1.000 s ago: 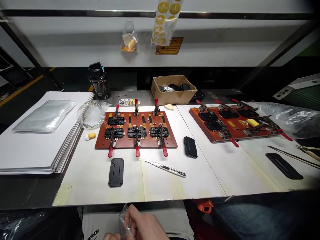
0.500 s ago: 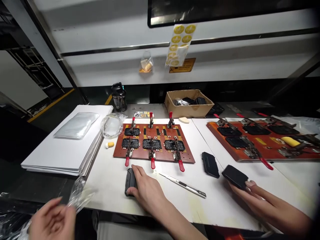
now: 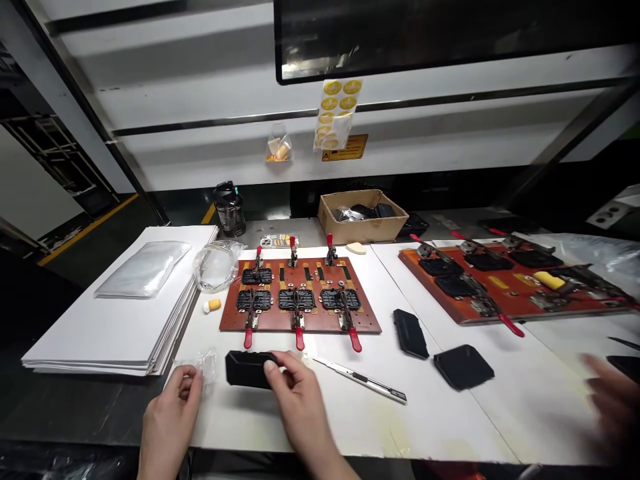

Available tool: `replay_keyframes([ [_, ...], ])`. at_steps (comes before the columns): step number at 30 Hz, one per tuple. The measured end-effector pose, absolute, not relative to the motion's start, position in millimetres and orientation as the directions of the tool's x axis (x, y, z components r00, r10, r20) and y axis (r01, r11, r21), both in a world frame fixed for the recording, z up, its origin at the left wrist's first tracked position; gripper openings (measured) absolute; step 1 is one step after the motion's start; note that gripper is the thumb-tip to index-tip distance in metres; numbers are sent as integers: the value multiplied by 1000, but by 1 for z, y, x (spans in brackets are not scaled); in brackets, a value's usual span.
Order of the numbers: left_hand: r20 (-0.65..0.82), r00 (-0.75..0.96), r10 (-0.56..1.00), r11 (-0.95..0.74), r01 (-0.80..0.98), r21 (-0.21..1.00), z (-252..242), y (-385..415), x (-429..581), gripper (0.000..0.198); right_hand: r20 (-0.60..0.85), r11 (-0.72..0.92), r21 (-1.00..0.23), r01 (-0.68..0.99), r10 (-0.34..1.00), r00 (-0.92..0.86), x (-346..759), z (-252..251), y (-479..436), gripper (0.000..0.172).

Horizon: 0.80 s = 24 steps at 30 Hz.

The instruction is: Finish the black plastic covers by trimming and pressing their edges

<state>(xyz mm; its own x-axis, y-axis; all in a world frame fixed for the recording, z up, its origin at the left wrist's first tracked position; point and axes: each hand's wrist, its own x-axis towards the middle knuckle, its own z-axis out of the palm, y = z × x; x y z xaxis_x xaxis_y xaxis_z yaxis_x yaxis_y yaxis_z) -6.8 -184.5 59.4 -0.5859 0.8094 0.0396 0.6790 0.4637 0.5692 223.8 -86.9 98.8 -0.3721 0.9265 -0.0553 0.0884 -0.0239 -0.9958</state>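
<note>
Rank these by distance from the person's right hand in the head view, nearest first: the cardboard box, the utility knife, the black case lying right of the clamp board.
From the right hand:
1. Utility knife, on the table just right of the hand.
2. Black case, farther right, beside the clamp board.
3. Cardboard box, at the back, behind the clamp board.

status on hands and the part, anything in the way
Right grip on black cover, at table front. Left grip by clear film scrap, hold unclear. Utility knife lies just right of right grip, not touching.

Bright, even light — edges bowed, slightly soft
</note>
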Motion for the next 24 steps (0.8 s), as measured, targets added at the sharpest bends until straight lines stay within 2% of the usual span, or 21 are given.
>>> replay_keyframes([
  [2,9,-570,822,451,660,601,65,-181,-5,23,-47,-44,-999,16,919,-392,198,86,-97,36],
  [5,40,-557,830,417,665,619,67,-181,-1,28,-90,-92,-996,20,877,-473,174,77,-109,31],
  [8,199,-559,805,362,729,581,69,-190,1,36,-121,-73,-992,106,815,-566,177,85,-116,20],
  [10,328,-463,823,249,814,525,72,-197,1,32,-108,-14,-987,158,788,-606,186,95,-117,19],
  [12,414,-338,845,118,874,472,76,-202,2,24,-69,29,-987,159,814,-577,194,106,-117,19],
  [14,427,-314,848,86,876,475,80,-202,3,21,-23,57,-988,141,859,-512,202,113,-117,18],
  [16,377,-401,835,165,836,524,82,-198,3,23,-12,68,-987,147,875,-483,209,114,-117,18],
  [19,215,-530,820,301,720,625,81,-188,3,36,-4,74,-985,154,891,-455,220,108,-118,18],
  [24,-124,-540,832,445,518,730,79,-177,3,50,59,99,-990,98,935,-348,229,97,-117,24],
])
